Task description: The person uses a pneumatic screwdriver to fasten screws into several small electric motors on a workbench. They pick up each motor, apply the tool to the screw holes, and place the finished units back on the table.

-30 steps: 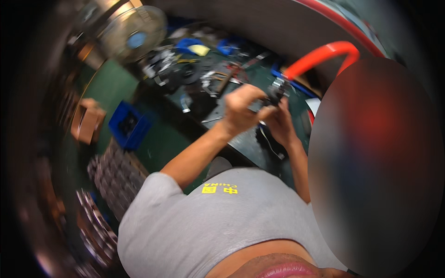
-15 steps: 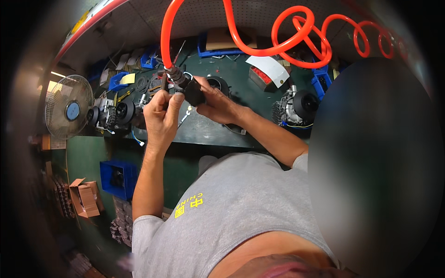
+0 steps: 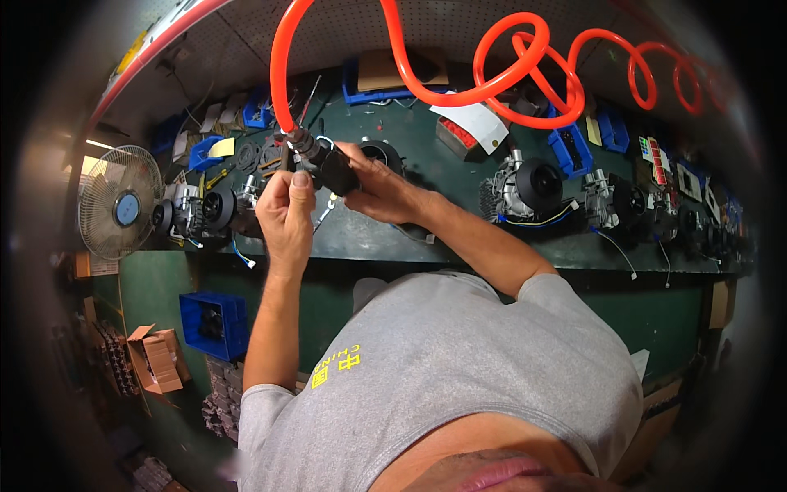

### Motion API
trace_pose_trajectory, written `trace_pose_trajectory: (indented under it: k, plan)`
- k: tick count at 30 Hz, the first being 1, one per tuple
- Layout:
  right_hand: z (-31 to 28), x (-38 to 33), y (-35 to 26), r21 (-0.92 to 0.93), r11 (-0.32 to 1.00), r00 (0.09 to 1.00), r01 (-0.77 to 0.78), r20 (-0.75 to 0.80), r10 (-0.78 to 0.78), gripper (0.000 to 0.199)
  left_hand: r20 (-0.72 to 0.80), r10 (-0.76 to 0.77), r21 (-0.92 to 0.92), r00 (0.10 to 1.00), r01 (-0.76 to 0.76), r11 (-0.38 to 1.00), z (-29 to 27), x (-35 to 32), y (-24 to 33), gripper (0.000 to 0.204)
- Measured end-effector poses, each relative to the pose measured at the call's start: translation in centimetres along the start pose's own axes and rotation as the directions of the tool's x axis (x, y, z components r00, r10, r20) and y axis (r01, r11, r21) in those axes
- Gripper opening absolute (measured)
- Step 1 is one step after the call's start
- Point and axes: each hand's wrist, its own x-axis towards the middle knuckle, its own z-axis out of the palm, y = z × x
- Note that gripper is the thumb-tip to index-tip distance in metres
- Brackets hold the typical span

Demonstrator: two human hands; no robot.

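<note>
A black air tool (image 3: 334, 170) with a metal fitting is held above the workbench, and an orange-red air hose (image 3: 282, 74) runs up from its end. My right hand (image 3: 387, 190) is closed around the tool's dark body. Close beside it on the left, my left hand (image 3: 287, 205) is closed, thumb pressed on the curled fingers. A short dark rod stands up at that fist; what the fingers hold is mostly hidden. Behind my right hand, a round black part (image 3: 380, 154) sits on the bench, partly covered.
Motor-like metal assemblies stand on the bench (image 3: 361, 234) at left (image 3: 190, 209) and right (image 3: 525, 187), with trailing wires. A box of red parts (image 3: 459, 138), blue bins (image 3: 568, 149) and a fan (image 3: 123, 201) surround the work. The coiled hose hangs overhead. Below stands a blue crate (image 3: 213, 321).
Both hands and the tool have shifted slightly left. My left thumb has drawn back from the tool onto the fist. The large blurred patch at the right is gone, revealing more assemblies.
</note>
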Motion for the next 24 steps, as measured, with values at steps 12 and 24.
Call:
trace_pose_trajectory:
  k: [12,24]
  plan:
    - [-0.1,-0.3,-1.0,0.024,0.997,0.988,-0.074,-0.132,0.077,0.052,-0.013,0.14,-0.044,0.99,-0.14,0.989,5.3,2.9,-2.3,0.035]
    - [1.1,-10.5,12.8,-0.104,0.859,0.765,-0.502,-0.517,0.384,0.108,-0.038,0.159,0.01,0.987,-0.159,0.987,5.4,2.7,-1.7,0.015]
